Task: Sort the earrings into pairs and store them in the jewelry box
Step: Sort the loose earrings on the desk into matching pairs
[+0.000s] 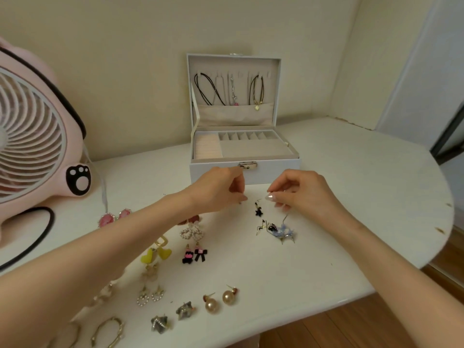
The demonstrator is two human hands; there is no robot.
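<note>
The white jewelry box [271,172] stands open at the back of the table, its beige compartments bare. Just in front of it, my left hand [218,189] has its fingers curled, the tips pinching a tiny dark earring piece [240,202] at the tabletop. My right hand [303,194] pinches the thin gold hook of a blue tasselled earring [285,232], which lies tangled with a black one. A black star earring [258,211] lies loose between my hands.
Earrings lie in pairs on the near table: pearl hearts [192,233], yellow hearts [155,254], black-pink bows [194,256], gold pearls [221,300], grey stars [173,316], pink gems [113,218]. A pink fan [32,136] stands left. Necklaces [208,89] hang in the lid.
</note>
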